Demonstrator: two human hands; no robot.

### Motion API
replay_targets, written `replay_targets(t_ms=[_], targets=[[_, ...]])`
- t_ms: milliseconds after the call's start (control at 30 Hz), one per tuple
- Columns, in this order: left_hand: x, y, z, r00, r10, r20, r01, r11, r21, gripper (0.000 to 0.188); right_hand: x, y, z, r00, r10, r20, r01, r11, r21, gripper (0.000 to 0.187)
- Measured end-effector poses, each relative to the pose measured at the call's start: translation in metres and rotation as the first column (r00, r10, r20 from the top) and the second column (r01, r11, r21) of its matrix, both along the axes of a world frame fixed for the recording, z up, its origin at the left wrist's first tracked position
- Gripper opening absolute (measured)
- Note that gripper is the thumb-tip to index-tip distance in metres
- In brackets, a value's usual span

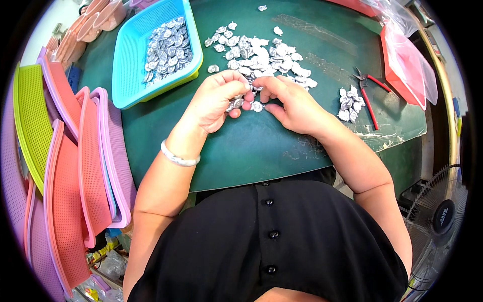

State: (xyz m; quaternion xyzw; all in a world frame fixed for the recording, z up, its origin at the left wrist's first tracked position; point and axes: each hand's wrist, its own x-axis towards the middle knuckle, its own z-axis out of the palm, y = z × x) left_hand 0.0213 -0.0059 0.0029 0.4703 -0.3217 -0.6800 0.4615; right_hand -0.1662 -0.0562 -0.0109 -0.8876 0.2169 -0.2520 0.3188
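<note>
My left hand is closed around a few small silver metal pieces, with a bracelet on its wrist. Close beside it, my right hand has its fingers curled at the edge of the heap; whether it pinches a piece is hidden. One loose silver piece lies on the green table between the hands. Just beyond them spreads a heap of similar flower-shaped silver pieces. A blue basket at the far left holds many more, and a smaller pile sits right of my right forearm.
Red-handled pliers lie open beside the small pile. A red bin with clear plastic stands at the right edge. Stacked coloured baskets crowd the left side, and pink baskets stand at the far left. A fan is at lower right.
</note>
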Motion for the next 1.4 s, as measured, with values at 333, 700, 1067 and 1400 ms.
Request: replay_targets(t_ms=[333, 700, 1067, 1400], targets=[[-0.006, 0.001, 0.006, 0.92, -0.084, 0.384, 0.073, 0.996, 0.042, 0.009, -0.009, -0.006, 0.009, 1.0, -0.002, 0.023, 0.001, 0.998, 0.056, 0.031], [0.0, -0.002, 0.004, 0.914, -0.056, 0.402, 0.044, 0.998, 0.039, 0.014, -0.117, -0.038, 0.058, 0.916, -0.24, -0.322, 0.24, 0.97, -0.041, 0.031], [-0.009, 0.002, 0.003, 0.942, -0.087, 0.325, 0.079, 0.996, 0.037, 0.012, -0.052, -0.042, 0.017, 0.963, -0.205, -0.177, 0.165, 0.962, -0.216, 0.029], [-0.02, 0.005, -0.001, 0.965, -0.113, 0.237, 0.108, 0.994, 0.035, 0.014, -0.041, -0.041, 0.017, 0.981, -0.19, 0.035, 0.168, 0.928, 0.334, 0.028]])
